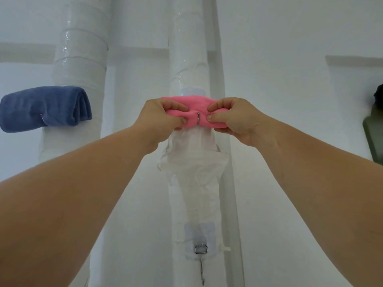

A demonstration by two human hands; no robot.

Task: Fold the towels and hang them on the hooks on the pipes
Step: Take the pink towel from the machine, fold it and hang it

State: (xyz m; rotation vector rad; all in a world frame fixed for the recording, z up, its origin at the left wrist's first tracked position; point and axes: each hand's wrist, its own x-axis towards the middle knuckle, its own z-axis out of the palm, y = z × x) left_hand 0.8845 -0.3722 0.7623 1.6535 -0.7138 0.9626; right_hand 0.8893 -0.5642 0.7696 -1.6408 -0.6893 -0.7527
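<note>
We see 2 bare arms reaching up to a white pipe [189, 65]. The left hand [163, 114] and right hand [234, 119] each pinch a folded pink towel [191, 103] between thumb and curled fingers, holding it against the pipe. A metal hook [198, 118] shows over the towel between the hands. Left, a folded blue towel [44, 108] hangs on another pipe [80, 65]. Lower down, a second hook [201, 264] hangs bare.

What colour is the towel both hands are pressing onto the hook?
Pink towel, seen in the head view.
</note>
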